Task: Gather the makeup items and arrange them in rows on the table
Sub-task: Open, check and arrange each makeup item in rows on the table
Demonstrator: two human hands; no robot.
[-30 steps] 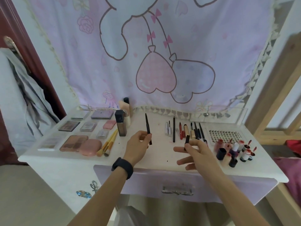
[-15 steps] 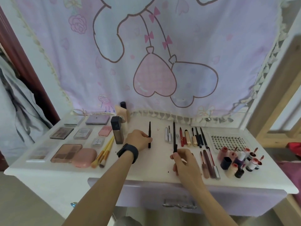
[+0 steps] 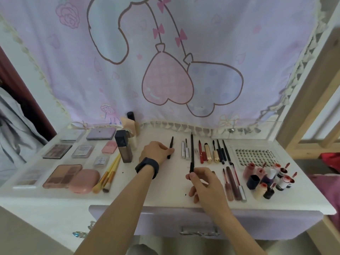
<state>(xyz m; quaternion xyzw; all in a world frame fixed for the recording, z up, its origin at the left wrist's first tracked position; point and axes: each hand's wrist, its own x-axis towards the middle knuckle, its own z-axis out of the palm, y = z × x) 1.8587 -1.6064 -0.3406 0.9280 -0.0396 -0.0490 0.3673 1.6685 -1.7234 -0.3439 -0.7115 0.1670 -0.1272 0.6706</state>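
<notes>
A white dressing table carries makeup laid in rows. My left hand, with a black wristband, pinches a short black pencil that lies on the tabletop near the middle. My right hand grips the near end of a long thin black pencil, which points away toward the curtain. To the right of it lies a row of liners, mascaras and gold tubes. Lip pencils lie just right of my right hand.
Palettes and compacts fill the left side, with yellow brushes and a tall foundation bottle beside them. Small bottles and lip tints cluster at the right, behind them a lash tray. A printed curtain hangs behind.
My left hand lowered the short pencil onto the table and holds it there. My right hand drew back from the right-hand row and took hold of the long pencil's near end. The camera moved closer.
</notes>
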